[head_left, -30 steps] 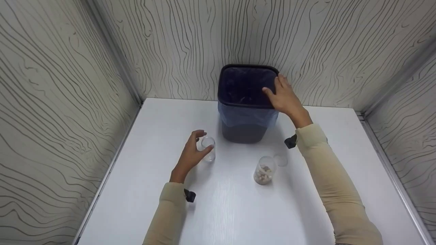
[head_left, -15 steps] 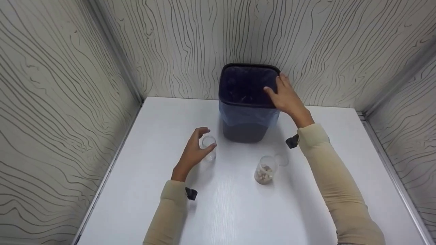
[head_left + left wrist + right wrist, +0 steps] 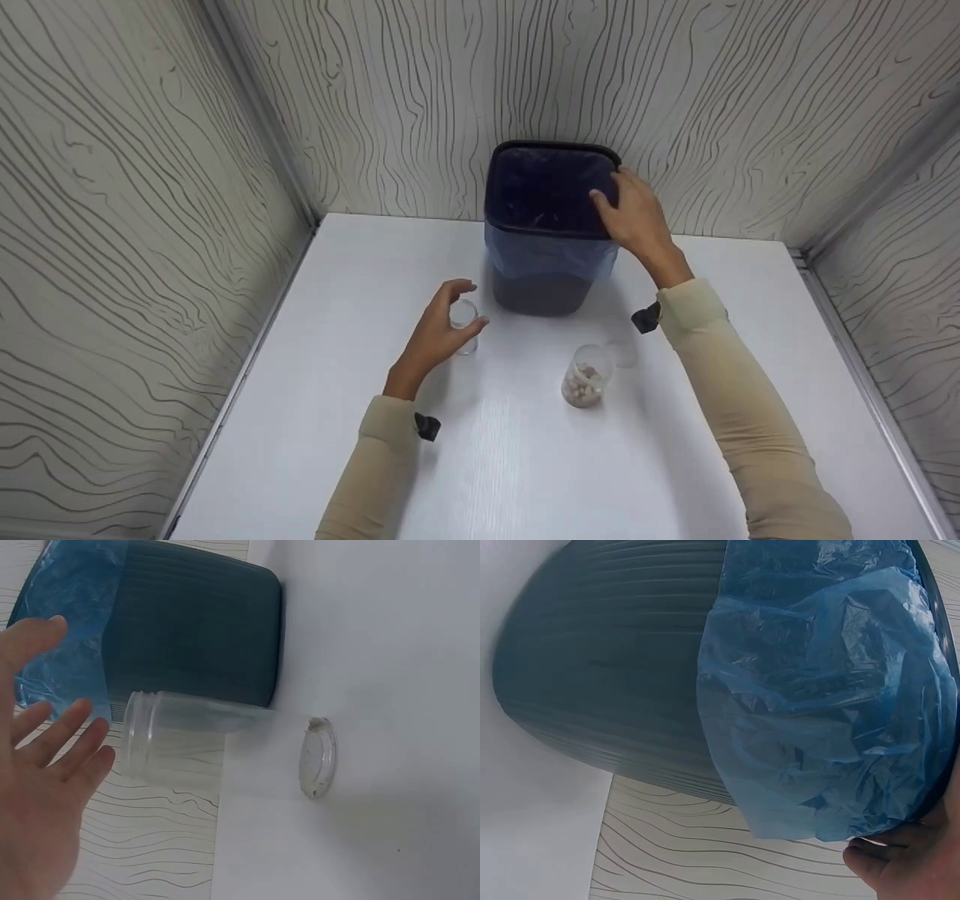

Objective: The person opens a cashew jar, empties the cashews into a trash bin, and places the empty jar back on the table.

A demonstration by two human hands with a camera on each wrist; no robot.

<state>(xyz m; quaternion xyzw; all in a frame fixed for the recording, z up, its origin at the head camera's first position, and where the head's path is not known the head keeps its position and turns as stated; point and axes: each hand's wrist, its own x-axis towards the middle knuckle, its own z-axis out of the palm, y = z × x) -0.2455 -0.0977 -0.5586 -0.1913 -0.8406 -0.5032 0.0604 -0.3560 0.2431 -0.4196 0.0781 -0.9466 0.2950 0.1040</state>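
Observation:
A clear jar (image 3: 187, 735) stands upright on the white table, seemingly with nothing inside. My left hand (image 3: 441, 330) curves loosely about it in the head view; the left wrist view shows its fingers (image 3: 79, 739) spread near the jar's mouth, apart from it. A dark trash bin (image 3: 536, 292) with a blue bag liner (image 3: 817, 697) stands at the back. My right hand (image 3: 637, 217) holds the bin's right rim, thumb over the opening and fingers outside. In the right wrist view that hand (image 3: 922, 862) is partly cut off by the frame.
A second clear jar (image 3: 583, 382), partly filled with small pale pieces, stands right of centre in front of the bin. Beside it lies a clear round lid (image 3: 622, 353). Patterned walls (image 3: 405, 97) enclose the table (image 3: 495, 465) at the back and both sides.
My left hand has shifted slightly right and its finger gap has widened around the jar. The right hand has moved a little at the rim. Both jars stay put.

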